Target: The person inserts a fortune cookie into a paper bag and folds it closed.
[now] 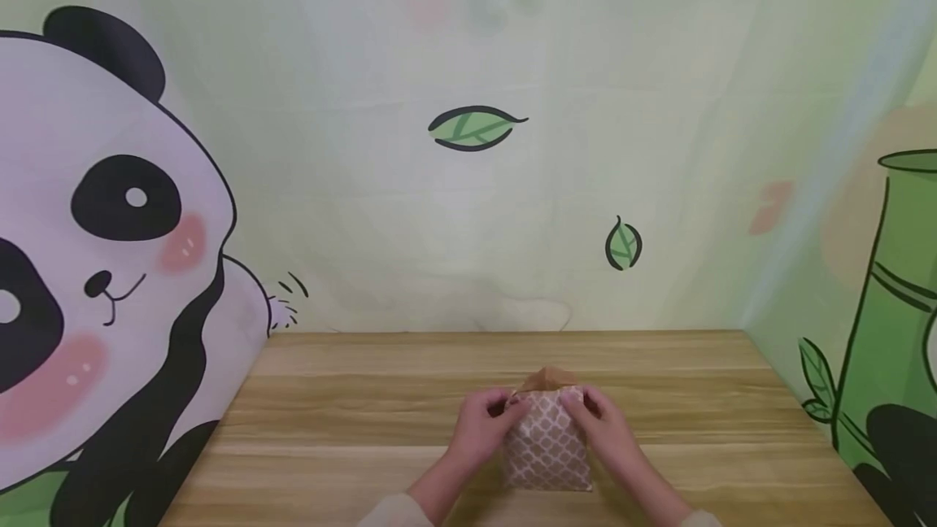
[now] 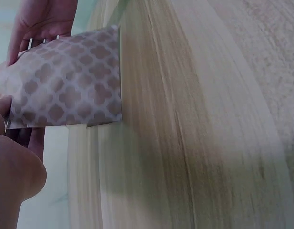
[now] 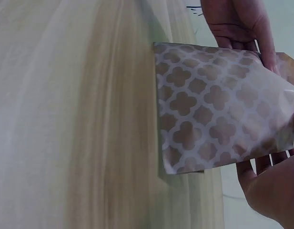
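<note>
A brown paper bag [image 1: 547, 446] with a white lattice pattern is held up near the front of the wooden table, its plain brown flap [image 1: 549, 379] rising at the top. My left hand [image 1: 481, 423] pinches its upper left corner, thumb in front and fingers behind. At the upper right corner my right hand [image 1: 606, 428] grips it the same way. In the left wrist view the bag [image 2: 70, 78] shows its patterned face and bottom edge close over the table. The right wrist view shows the bag [image 3: 213, 105] between both hands. What is inside the bag is hidden.
The wooden table [image 1: 329, 405] reaches back to a pale green cloth backdrop [image 1: 351, 185]. Printed on it are a panda [image 1: 124, 128] at the left, leaves, and a green bamboo stalk [image 1: 893, 283] at the right.
</note>
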Demonstrator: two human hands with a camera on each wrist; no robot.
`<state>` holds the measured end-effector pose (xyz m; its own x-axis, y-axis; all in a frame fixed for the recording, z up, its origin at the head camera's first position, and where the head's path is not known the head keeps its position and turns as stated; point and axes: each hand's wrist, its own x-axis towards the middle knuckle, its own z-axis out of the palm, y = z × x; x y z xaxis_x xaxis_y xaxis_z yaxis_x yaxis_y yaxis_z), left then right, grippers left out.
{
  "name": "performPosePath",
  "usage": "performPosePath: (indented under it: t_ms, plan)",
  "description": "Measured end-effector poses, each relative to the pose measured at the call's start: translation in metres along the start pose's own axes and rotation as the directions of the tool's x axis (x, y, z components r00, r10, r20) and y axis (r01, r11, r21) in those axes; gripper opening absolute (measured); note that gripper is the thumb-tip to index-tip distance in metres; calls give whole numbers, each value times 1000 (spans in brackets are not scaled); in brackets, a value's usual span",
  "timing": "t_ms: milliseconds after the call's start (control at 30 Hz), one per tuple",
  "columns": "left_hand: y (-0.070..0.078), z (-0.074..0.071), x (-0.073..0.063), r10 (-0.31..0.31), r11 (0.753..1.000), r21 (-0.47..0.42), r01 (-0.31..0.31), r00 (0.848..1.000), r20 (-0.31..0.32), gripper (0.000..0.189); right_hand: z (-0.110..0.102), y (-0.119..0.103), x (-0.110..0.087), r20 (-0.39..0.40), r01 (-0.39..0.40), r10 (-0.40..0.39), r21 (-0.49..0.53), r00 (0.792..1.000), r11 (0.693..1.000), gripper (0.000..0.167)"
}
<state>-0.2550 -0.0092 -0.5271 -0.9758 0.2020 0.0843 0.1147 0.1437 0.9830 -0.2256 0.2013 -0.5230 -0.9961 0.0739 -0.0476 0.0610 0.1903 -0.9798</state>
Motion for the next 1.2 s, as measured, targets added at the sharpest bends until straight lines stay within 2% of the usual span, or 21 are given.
performPosePath:
  t_ms: [200,433,600,767,1033,1200]
  plan:
    - [-3,-1,0,-39,995,-89,40,999,17,24,0,0,8,-10,4,-4,40,1000,999,30]
    - [-12,0,0,-65,987,-150,62,998,-16,24,-1,3,10,-44,-20,22,54,999,998,20]
    - [-12,1,1,-91,985,-148,88,996,-18,25,1,5,10,-39,-18,22,89,999,996,11]
    - [-8,-1,4,-148,978,-151,145,989,-7,28,0,4,9,-35,-16,18,69,999,998,14]
    - [-8,-6,8,-153,975,-165,149,988,-12,22,-5,8,8,-38,-12,14,67,999,998,17]
    - [-8,-10,9,-149,977,-153,146,989,-7,26,-6,8,8,-48,5,-1,88,999,996,17]
